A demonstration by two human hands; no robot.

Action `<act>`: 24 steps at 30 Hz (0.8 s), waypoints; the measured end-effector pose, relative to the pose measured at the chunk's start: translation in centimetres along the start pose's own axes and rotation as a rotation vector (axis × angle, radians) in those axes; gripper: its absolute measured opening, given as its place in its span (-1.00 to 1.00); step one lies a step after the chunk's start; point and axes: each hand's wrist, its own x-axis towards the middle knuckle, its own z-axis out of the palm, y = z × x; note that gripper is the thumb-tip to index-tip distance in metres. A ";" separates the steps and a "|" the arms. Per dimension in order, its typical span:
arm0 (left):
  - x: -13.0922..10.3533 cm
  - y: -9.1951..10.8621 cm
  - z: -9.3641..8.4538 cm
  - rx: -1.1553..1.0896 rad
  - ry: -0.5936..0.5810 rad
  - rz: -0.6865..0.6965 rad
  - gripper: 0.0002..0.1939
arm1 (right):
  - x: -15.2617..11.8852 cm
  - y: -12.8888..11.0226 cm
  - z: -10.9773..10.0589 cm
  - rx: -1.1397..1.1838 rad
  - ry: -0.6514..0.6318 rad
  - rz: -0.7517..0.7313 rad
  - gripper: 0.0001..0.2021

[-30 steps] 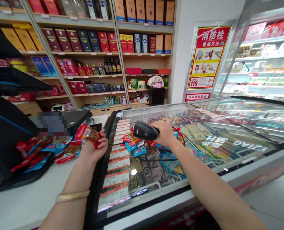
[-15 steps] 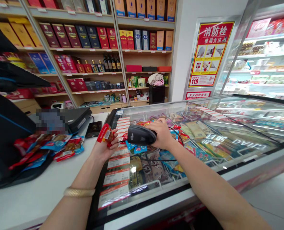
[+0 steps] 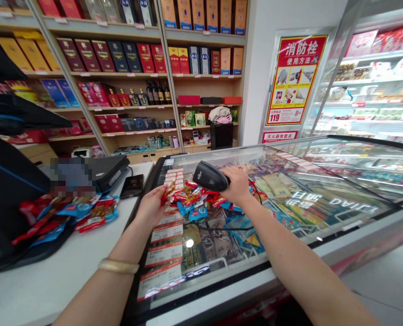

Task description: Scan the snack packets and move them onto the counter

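Note:
My right hand (image 3: 237, 183) is closed around the handle of a black barcode scanner (image 3: 210, 176), held above the glass freezer lid with its head toward the left. My left hand (image 3: 152, 206) pinches a small red-and-gold snack packet (image 3: 169, 190), partly hidden by my fingers, at the left edge of the snack pile. Red and blue snack packets (image 3: 198, 212) lie heaped on the glass under the scanner. The scanner's black cable (image 3: 222, 228) runs over the lid. More packets (image 3: 96, 215) sit on the white counter to the left.
A phone (image 3: 132, 185) lies on the white counter (image 3: 96, 267) beside a dark flat device (image 3: 111, 172). The glass-topped freezer (image 3: 242, 276) holds packaged goods, with price labels along its left side. Shelves of boxes (image 3: 127, 59) stand behind. A dark monitor (image 3: 4, 181) rises at left.
My left hand has lowered and turned the packet away from facing me, toward the pile on the glass. The scanner has moved up and right, away from the packet.

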 end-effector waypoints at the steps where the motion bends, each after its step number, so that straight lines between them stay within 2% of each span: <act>1: 0.3 -0.3 0.5 0.060 0.001 0.029 -0.84 | 0.0 0.5 0.1 -0.023 0.022 0.035 -0.73; 3: 1.0 -0.9 1.5 0.178 -0.047 0.066 -0.86 | 0.0 1.1 0.2 -0.052 0.048 0.080 -0.73; 5: 1.6 -1.3 2.2 0.305 -0.119 0.107 -0.79 | 0.0 1.5 0.4 -0.060 0.055 0.096 -0.74; 7: 2.2 -1.3 2.3 0.481 -0.153 0.207 -0.72 | -0.1 1.5 0.4 -0.054 0.052 0.092 -0.74; 10: 2.9 -0.8 1.5 0.763 -0.166 0.477 -0.71 | -0.1 1.1 0.2 -0.054 0.032 0.059 -0.73; 13: 3.5 0.6 -0.8 0.911 -0.167 0.704 -0.76 | -0.1 0.7 -0.1 -0.064 0.019 0.032 -0.73; 15: 3.8 2.0 -2.9 1.004 -0.088 0.790 -0.78 | -0.1 0.5 -0.2 -0.064 0.023 0.022 -0.74; 18: 4.1 4.5 -6.5 1.230 0.192 0.857 -0.74 | -0.2 0.4 -0.1 -0.061 0.025 0.010 -0.74; 22: 4.2 7.1 -10.8 1.432 0.534 0.749 -0.73 | -0.5 0.4 0.3 -0.060 0.026 -0.004 -0.75; 23: 4.3 7.5 -11.6 1.406 0.582 0.704 -0.74 | -0.5 0.4 0.4 -0.062 0.025 -0.007 -0.75; 24: 4.4 7.8 -12.3 1.334 0.553 0.655 -0.73 | -0.6 0.4 0.5 -0.064 0.023 -0.009 -0.75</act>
